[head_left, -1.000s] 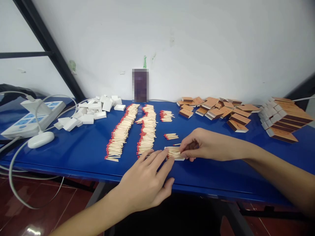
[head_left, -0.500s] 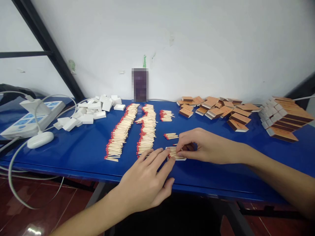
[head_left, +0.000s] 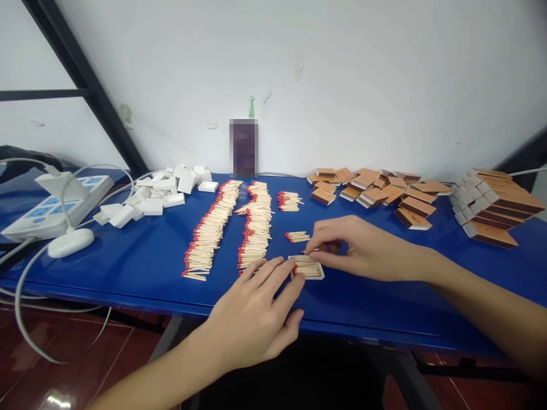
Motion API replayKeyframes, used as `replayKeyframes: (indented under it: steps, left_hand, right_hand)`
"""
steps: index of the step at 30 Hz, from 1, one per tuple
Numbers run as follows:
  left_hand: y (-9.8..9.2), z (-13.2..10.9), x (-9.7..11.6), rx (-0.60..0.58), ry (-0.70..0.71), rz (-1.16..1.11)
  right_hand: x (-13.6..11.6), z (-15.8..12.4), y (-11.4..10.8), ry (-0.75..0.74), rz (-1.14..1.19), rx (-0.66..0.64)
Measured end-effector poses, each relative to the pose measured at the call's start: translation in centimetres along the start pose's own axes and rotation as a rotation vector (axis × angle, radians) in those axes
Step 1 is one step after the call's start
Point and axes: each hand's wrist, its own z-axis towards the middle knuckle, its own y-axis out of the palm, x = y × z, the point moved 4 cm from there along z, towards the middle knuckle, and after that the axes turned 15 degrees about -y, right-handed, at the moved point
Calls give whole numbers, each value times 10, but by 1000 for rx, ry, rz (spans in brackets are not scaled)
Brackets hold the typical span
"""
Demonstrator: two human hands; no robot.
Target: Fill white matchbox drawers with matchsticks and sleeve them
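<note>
A white matchbox tray lies on the blue table, with a layer of matches in it, red heads to the left. My left hand has its fingers spread, two fingertips gripping the left end of this tray and partly covering the match heads. Just behind the tray, my right hand is closed, thumb and index finger pinched on a match whose red head shows at the fingertips. Close behind that hand is a small group of matches.
Two long rows of matches and another small group lie beyond my left hand. White trays are heaped at left, near a power strip with cables. Brown matchbox sleeves and stacked matchboxes occupy the right.
My right hand has lifted from the matches in the tray and moved slightly back and right, uncovering more of them. My left hand stays in place.
</note>
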Motion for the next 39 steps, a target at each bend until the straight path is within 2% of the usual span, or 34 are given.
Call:
replayKeyframes:
  steps: [3, 8, 11, 15, 20, 32, 39]
  left_hand:
    - [-1, 0, 0, 7, 0, 2]
    - [-1, 0, 0, 16, 7, 3]
    - [0, 0, 0, 5, 6, -3]
    - [0, 0, 0, 5, 11, -6]
    - [1, 0, 0, 6, 13, -1]
    - [-1, -1, 0, 20, 26, 7]
    - [0, 0, 0, 10, 23, 2]
  right_hand:
    - [10, -3, -8, 49, -148, 75]
    - [28, -6, -1, 148, -184, -81]
    - [32, -5, 7, 160, -150, -95]
    - [37, -1, 15, 131, -166, -21]
    - [44, 2, 16, 69, -253, 137]
    - [51, 3, 14, 132, -24, 101]
    - [46, 4, 11, 145, -57, 83]
